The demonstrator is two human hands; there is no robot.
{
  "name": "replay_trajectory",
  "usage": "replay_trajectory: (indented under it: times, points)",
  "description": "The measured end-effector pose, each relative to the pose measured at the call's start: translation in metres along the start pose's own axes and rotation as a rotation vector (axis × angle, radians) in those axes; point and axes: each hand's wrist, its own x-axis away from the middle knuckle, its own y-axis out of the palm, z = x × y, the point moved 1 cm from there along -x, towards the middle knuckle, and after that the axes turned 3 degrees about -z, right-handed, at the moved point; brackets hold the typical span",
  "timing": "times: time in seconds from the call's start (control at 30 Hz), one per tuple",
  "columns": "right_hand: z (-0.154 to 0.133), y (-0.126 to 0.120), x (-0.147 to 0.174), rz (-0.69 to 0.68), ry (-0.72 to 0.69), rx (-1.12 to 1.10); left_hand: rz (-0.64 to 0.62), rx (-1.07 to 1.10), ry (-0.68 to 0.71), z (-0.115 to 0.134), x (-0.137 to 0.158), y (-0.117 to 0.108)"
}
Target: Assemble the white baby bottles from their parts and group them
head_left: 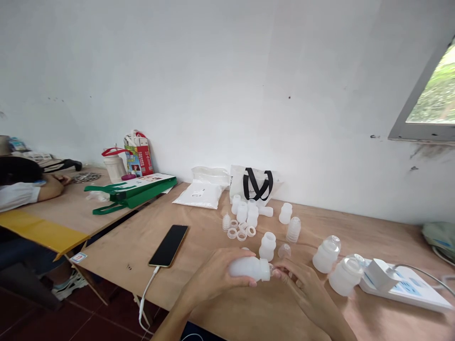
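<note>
My left hand (216, 274) is wrapped round a frosted white baby bottle (249, 268), which lies sideways with its neck to the right. At the neck's end a small clear teat (272, 269) sticks out, and the fingers of my right hand (300, 279) pinch it. Behind my hands stands an open bottle body (268, 246), with a clear dome cap (284, 250) beside it. Two capped bottles (326, 255) (346, 275) stand to the right of my right hand.
Several bottle bodies (252, 215) and white rings (241, 235) are grouped farther back, near clear caps (293, 229). A phone (168, 245) on a cable lies left. A tote bag (238, 182) and plastic packet (199, 194) rest by the wall; a power strip (423, 296) sits right. Another person (21, 192) is at far left.
</note>
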Motion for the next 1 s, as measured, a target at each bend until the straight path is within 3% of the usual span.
replay_trajectory:
  times: [0.2,0.43,0.57,0.7,0.83,1.0]
  points:
    - [0.009,0.002,0.002,0.001,0.137,-0.049,0.003,0.058,-0.023,0.003,-0.002,-0.001]
    - [0.001,-0.005,0.001,0.002,-0.023,-0.033,-0.042,0.064,-0.005,0.004,-0.004,-0.001]
    - [-0.002,-0.005,0.001,0.018,-0.03,-0.011,-0.048,0.069,0.008,0.005,-0.004,-0.001]
    - [0.007,-0.004,0.003,0.051,0.079,-0.01,-0.003,0.085,-0.014,0.007,-0.003,-0.001]
    - [0.023,-0.012,0.003,0.102,0.187,-0.03,0.12,0.142,-0.068,0.004,-0.003,0.0]
    - [0.041,-0.033,0.006,0.075,0.455,0.126,0.265,0.207,-0.044,0.001,-0.007,-0.004]
